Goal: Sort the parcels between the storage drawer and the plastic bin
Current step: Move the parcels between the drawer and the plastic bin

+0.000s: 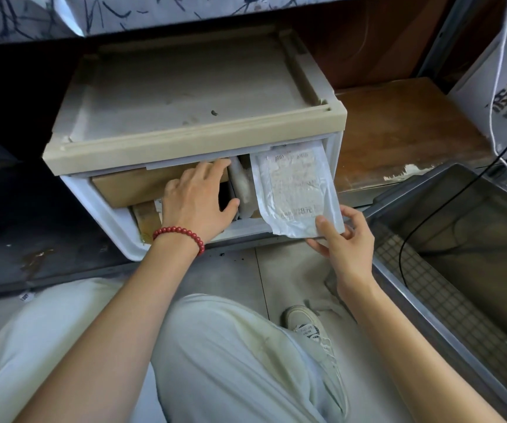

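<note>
Two hands at the pulled-out storage drawer (115, 230), both inside or at its open top.

Left hand (198, 199): released, fingers straight and spread, laid flat on the brown cardboard parcel (133, 186) in the left half of the drawer; nothing grasped. Red bead bracelet (182, 235) on that wrist.

Right hand (345, 242): grasping the white poly mailer (294, 190) at its lower right corner, thumb on top, fingers underneath.

Mailer position: right side of the drawer, tilted, upper end tucked under the beige cabinet frame (185, 148), lower end projecting over the drawer's front wall. Printed label facing up; text too blurred to read.

Between cardboard parcel and mailer: pale wrapped parcel (241, 184) standing on edge, just beside the left fingertips.

At the drawer's front left, below the cardboard parcel: smaller brown parcel (145, 218), partly hidden by the left wrist.

Grey plastic bin (423, 288): on the floor to the right of the drawer, just beside the right hand; contact not determinable. Grid pattern on its near wall. Black cable (429, 222) draped across its open top.

Wooden board (398, 132) behind the bin, right of the cabinet.

Lower area: pale trousers (230, 361) and one white sneaker (307, 326) on the grey floor.
</note>
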Motion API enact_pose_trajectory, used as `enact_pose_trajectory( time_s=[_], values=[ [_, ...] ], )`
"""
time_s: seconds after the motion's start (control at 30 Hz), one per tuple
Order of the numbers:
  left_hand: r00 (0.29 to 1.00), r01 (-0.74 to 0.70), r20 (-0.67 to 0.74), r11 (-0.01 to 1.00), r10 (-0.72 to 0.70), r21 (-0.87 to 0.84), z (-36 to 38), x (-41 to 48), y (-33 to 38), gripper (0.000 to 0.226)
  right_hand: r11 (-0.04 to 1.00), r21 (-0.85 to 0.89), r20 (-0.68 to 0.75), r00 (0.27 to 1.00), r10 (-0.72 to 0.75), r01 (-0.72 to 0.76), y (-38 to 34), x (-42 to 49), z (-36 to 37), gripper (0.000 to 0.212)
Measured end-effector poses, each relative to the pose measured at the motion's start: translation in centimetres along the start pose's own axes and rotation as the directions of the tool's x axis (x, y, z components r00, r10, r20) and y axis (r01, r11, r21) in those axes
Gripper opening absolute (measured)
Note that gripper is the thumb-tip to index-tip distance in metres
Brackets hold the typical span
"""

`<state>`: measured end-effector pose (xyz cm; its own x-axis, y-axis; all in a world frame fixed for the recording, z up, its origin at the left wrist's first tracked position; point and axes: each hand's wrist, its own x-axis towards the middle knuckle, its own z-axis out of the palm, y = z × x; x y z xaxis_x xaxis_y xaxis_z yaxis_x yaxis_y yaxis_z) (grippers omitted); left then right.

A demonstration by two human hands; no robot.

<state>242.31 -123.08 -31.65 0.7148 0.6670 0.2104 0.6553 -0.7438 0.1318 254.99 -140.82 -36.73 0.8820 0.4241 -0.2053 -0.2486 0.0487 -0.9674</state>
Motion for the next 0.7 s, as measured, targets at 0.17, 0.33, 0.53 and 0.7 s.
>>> enact_pose_trajectory(
  time_s=[0.17, 0.33, 0.53, 0.7],
  values=[
    [0.998, 0.014, 0.068, 0.999, -0.011, -0.046, 0.3, -1.9, 1.2, 0.064, 1.000, -0.003, 0.028, 1.000, 0.009, -0.009, 0.6, -2.3, -1.4, 0.023],
    [0.973, 0.124, 0.228, 0.904, -0.030, -0.410, 0.4, -3.2, 2.6, 0.071, 0.996, 0.043, 0.154, 0.986, 0.067, -0.074, 1.8, -3.9, -2.3, 0.027],
    [0.964, 0.118, 0.262, 0.817, 0.043, -0.565, 1.0, -4.0, 2.9, 0.065, 0.997, 0.029, 0.194, 0.979, 0.069, -0.076, 2.3, -4.1, -2.9, 0.042],
    [0.923, 0.079, 0.363, 0.858, 0.130, -0.508, 0.5, -4.3, 2.2, 0.117, 0.995, 0.048, 0.154, 0.985, 0.082, -0.090, 1.3, -3.5, -3.4, 0.029]
  ],
)
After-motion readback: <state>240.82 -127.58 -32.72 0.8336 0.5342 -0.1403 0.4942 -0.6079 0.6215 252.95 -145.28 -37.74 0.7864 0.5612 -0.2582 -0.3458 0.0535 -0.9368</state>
